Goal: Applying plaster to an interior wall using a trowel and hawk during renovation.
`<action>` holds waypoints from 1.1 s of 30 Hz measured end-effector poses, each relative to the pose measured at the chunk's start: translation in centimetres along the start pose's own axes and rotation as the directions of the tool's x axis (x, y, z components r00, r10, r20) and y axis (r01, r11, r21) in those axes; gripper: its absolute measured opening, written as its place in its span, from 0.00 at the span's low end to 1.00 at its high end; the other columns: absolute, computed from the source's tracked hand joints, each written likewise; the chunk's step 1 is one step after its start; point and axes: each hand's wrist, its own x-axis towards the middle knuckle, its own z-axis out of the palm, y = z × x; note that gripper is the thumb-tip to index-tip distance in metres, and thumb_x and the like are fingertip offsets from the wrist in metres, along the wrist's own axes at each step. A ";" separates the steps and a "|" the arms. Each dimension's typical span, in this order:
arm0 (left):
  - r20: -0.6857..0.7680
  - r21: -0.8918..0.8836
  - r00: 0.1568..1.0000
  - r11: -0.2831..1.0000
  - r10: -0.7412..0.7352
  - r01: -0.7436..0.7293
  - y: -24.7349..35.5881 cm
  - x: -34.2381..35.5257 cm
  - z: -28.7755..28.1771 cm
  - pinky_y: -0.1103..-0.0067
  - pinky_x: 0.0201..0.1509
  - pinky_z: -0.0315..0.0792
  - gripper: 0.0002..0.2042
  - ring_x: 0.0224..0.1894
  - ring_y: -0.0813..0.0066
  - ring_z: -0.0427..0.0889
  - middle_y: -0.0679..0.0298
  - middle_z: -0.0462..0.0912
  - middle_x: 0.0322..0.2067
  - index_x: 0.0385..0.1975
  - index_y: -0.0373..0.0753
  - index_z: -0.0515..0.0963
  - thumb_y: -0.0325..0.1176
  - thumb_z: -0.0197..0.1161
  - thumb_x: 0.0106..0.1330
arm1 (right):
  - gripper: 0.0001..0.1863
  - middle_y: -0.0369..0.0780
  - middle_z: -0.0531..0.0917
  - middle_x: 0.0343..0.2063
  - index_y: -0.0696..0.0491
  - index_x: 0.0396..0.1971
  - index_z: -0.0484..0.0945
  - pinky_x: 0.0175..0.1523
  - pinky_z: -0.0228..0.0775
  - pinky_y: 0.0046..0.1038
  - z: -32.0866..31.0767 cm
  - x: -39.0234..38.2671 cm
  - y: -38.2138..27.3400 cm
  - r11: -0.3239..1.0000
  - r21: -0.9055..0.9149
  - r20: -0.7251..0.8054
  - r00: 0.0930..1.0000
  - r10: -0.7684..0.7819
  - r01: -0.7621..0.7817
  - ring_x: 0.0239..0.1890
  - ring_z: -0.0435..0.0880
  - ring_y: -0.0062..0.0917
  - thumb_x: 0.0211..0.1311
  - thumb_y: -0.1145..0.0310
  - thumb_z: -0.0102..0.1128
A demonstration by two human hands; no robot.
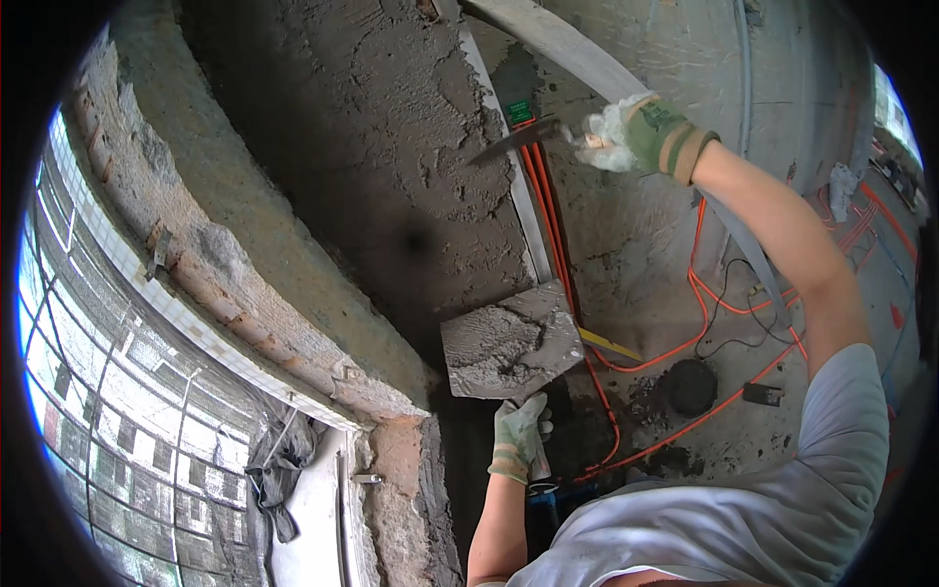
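Grey mortar lies in a thick, ridged heap on the flat board (511,344) that my left hand (519,437) holds out low in front of me, the gloved fingers curled in at its near edge; the grip itself is partly hidden under the board. My right hand (641,135), in a green and white glove, is raised well apart from it at the end of my bent arm, its fingers closed around the handle of a trowel (516,143). The trowel's dark blade points left, across a pale upright strip (529,217), its tip over the wet mortar surface (377,147); whether it touches, I cannot tell. Just right of the strip, orange conduits (553,220) run down from a small green box (519,112). A yellow bar (608,344) sticks out beside my board, and a dark round patch (691,387) lies to the right, near more orange conduit. On my left, a rough-edged opening shows a grid of bars (108,401).
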 end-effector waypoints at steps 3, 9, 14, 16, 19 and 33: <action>0.000 0.025 1.000 1.000 -0.014 0.014 0.1 0.3 1.2 0.80 0.23 0.72 0.11 0.19 0.79 0.76 0.67 0.81 0.26 0.39 0.42 0.79 0.38 0.70 0.63 | 0.19 0.45 0.87 0.29 0.47 0.35 0.83 0.35 0.78 0.40 -2.1 1.8 2.3 0.991 -0.132 -0.170 0.985 0.008 -0.031 0.33 0.86 0.40 0.65 0.46 0.55; 0.041 -0.021 0.999 1.000 -0.010 0.010 0.5 0.6 2.9 0.80 0.22 0.70 0.08 0.18 0.79 0.75 0.69 0.79 0.24 0.37 0.42 0.79 0.35 0.69 0.64 | 0.18 0.42 0.84 0.23 0.52 0.34 0.83 0.31 0.75 0.37 -4.6 2.7 6.1 0.975 -0.223 -0.574 0.809 -0.129 -0.002 0.25 0.83 0.32 0.64 0.50 0.61; 0.036 -0.041 0.999 0.999 -0.001 0.003 0.6 0.7 2.6 0.80 0.21 0.69 0.09 0.18 0.79 0.75 0.68 0.80 0.25 0.39 0.40 0.78 0.35 0.68 0.63 | 0.14 0.42 0.81 0.23 0.48 0.24 0.81 0.28 0.76 0.39 2.6 -4.0 -4.4 0.904 0.036 -0.650 0.697 -0.303 0.426 0.24 0.82 0.38 0.64 0.55 0.59; 0.027 -0.028 1.000 1.000 -0.010 0.011 0.8 0.7 2.5 0.79 0.22 0.69 0.09 0.18 0.79 0.75 0.68 0.80 0.25 0.39 0.41 0.78 0.36 0.68 0.64 | 0.15 0.43 0.82 0.22 0.48 0.26 0.82 0.31 0.77 0.39 7.2 -8.8 -8.2 0.880 0.273 -0.041 0.918 -0.394 0.389 0.25 0.83 0.39 0.60 0.51 0.63; 0.028 -0.011 0.999 0.999 0.034 -0.034 1.1 0.2 2.3 0.79 0.21 0.70 0.08 0.18 0.78 0.75 0.68 0.79 0.24 0.36 0.43 0.77 0.35 0.68 0.64 | 0.16 0.43 0.84 0.21 0.49 0.27 0.84 0.33 0.79 0.37 11.5 -8.9 -8.0 0.879 0.397 -0.117 0.964 -0.238 0.265 0.24 0.85 0.36 0.63 0.51 0.63; -0.003 -0.017 1.000 1.000 -0.005 0.005 0.2 0.2 2.6 0.79 0.21 0.70 0.09 0.18 0.78 0.75 0.67 0.79 0.24 0.36 0.42 0.78 0.36 0.70 0.63 | 0.20 0.39 0.83 0.21 0.53 0.30 0.84 0.24 0.71 0.26 6.7 1.1 -1.5 0.489 0.827 0.341 0.939 -0.043 -0.278 0.19 0.79 0.21 0.66 0.49 0.63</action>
